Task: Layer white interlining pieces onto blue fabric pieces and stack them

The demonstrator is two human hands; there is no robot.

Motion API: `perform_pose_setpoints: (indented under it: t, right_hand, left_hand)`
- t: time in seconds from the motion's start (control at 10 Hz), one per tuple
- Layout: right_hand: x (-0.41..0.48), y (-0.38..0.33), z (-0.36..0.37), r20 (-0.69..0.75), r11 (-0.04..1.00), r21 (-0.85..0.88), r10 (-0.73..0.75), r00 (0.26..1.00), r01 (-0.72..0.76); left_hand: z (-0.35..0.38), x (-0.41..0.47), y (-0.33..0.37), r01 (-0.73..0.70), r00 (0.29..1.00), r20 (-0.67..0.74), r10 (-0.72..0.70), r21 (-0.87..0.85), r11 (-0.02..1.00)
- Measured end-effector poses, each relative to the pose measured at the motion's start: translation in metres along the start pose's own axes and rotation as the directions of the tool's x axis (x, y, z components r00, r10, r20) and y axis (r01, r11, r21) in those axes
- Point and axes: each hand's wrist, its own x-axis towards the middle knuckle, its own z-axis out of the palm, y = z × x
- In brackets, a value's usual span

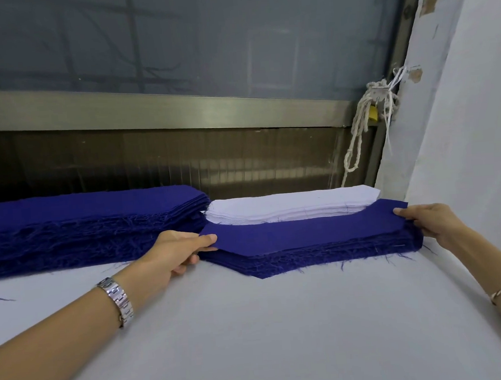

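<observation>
A stack of pointed blue fabric pieces (309, 245) lies on the white table (253, 332), right of centre. My left hand (173, 251) pinches the left end of the top blue piece, thumb on top. My right hand (426, 222) pinches its right end, near the wall. Right behind this stack sits a pile of white interlining pieces (292, 206), its front edge partly covered by the blue piece. A bigger, thicker pile of blue fabric (92, 227) with frayed edges stretches along the back left.
A window with a metal frame (178, 108) runs behind the piles. A knotted white cord (360, 128) hangs at the frame's right corner. A white wall (460, 115) closes the right side. Loose blue threads lie on the table.
</observation>
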Motion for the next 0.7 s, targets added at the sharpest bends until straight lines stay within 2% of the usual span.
perform_pose_setpoints:
  t: [0.3, 0.5, 0.7]
  right_hand:
    - [-0.0046, -0.0036, 0.0053, -0.051, 0.999, 0.028, -0.035, 0.998, 0.036]
    - [-0.0032, 0.0019, 0.0035, -0.057, 0.997, -0.051, -0.058, 0.997, 0.055]
    - [-0.0029, -0.0019, 0.0035, -0.105, 0.997, -0.062, -0.057, 0.993, 0.051]
  left_hand:
    - [0.0022, 0.0066, -0.0056, -0.042, 0.997, -0.072, 0.041, -0.015, 0.999]
    - [0.0022, 0.0094, -0.0119, -0.076, 0.992, -0.092, 0.081, 0.063, 0.995]
    - [0.0052, 0.001, -0.0101, -0.093, 0.99, -0.099, 0.098, 0.055, 0.994]
